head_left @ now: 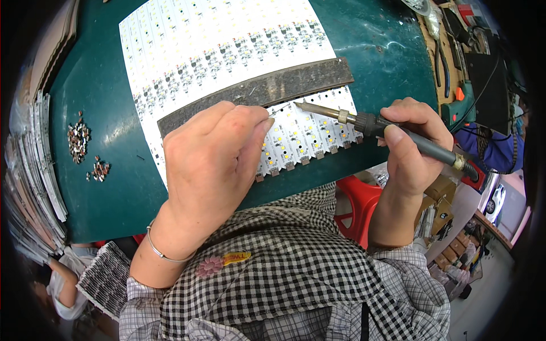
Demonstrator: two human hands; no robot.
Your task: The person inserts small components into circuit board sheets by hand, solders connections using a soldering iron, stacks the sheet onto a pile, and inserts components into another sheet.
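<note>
My right hand (415, 142) grips a soldering iron (364, 121) by its dark handle, the metal tip pointing left over a white LED circuit board panel (227, 34). Closed in a pinch, my left hand (213, 148) holds a thin silvery length of solder wire (278, 110), whose end is close to the iron's tip. A dark, worn flat bar (256, 88) lies across the panel, just beyond both hands. Small connectors (304, 160) line the panel's near edge. My left hand hides part of the bar and panel.
The panel lies on a green tabletop (375, 34). Two piles of small parts (78, 139) sit at the left, near stacked strips (48, 153). Tools, including a green-and-orange one (458, 105), crowd the right. A red stool (361, 207) stands below the table edge; another person's arm (65, 281) shows lower left.
</note>
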